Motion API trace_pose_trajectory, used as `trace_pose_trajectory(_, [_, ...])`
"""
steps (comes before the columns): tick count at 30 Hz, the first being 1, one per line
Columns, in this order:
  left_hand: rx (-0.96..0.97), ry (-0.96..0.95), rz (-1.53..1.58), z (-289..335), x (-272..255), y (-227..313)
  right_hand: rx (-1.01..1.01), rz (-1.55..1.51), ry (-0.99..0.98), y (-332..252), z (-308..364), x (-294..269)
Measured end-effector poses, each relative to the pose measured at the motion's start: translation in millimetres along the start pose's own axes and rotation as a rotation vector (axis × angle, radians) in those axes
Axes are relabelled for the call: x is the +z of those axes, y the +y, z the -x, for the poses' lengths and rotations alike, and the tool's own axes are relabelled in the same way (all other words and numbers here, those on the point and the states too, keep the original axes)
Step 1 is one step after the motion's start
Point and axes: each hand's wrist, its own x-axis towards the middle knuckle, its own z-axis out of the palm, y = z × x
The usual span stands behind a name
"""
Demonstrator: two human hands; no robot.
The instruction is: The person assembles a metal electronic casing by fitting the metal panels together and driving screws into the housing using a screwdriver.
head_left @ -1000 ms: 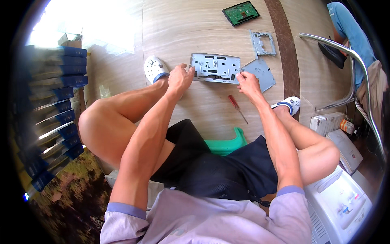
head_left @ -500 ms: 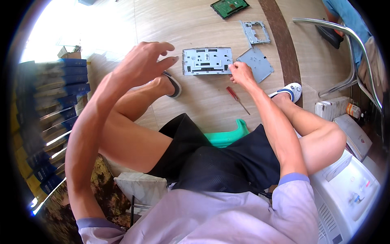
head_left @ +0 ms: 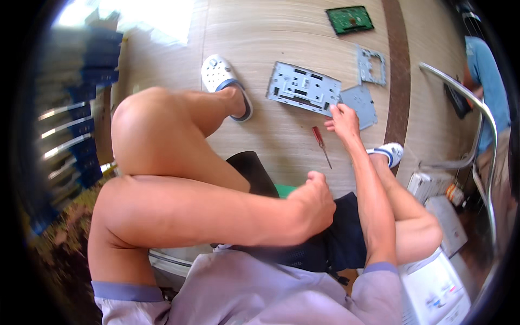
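Note:
A grey metal housing with slots and cutouts lies on the floor in front of me, turned slightly clockwise. At its right end my right hand pinches the near corner between thumb and fingers. My left hand is over my lap, its fingers curled into a loose fist with nothing visible in them. Between the housing and my lap lies a screwdriver with a red handle. A flat grey metal plate rests beside my right hand, and a metal frame with a large opening sits beyond it.
Farther off lies a green circuit board in a black frame. A chrome chair frame and another person's blue clothing are at the right. Blue boxes are stacked at the left. Green plastic shows beneath me.
My left hand has swung from the housing's left side back over my lap, and its fingers have curled. The housing has turned clockwise, with my right hand still at its corner. The view has shifted.

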Motion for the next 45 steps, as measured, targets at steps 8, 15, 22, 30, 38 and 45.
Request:
trace_pose_trajectory(8, [-0.285,0.187,-0.808,147,-49,-79,-0.003,0.170,0.094,-27,16,6])
trace_pose_trajectory(15, [-0.744,0.298,-0.306,173,13,-69,0.054,0.124,0.102,-30,15,6])
trace_pose_trajectory(22, [-0.821,0.289,-0.228,170,25,-67,0.091,-0.134,0.142,-25,17,15])
trace_pose_trajectory(30, [-0.877,0.279,-0.200,170,30,-64,0.054,-0.113,0.176,-26,20,18])
trace_pose_trajectory(38, [-0.912,0.271,-0.184,172,32,-61,0.034,-0.071,0.184,-22,16,20])
trace_pose_trajectory(45, [-0.906,0.249,-0.196,167,32,-64,-0.017,0.070,0.256,-16,15,7])
